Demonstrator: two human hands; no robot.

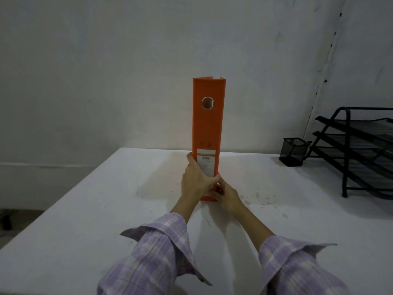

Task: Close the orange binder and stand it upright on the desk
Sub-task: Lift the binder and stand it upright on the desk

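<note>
The orange binder [208, 124] stands upright and closed on the white desk [106, 209], its spine facing me, with a round finger hole high on the spine and a white label low down. My left hand [196, 179] wraps the binder's lower left side, thumb across the spine. My right hand [226, 195] touches the lower right corner near the base, fingers curled against it. A sliver of white paper shows at the binder's top edge.
A black mesh pen cup [294, 152] sits at the desk's far right, with a black tiered mesh paper tray [357, 150] beside it. A pale wall rises behind the desk. The desk's left edge drops to a dark floor.
</note>
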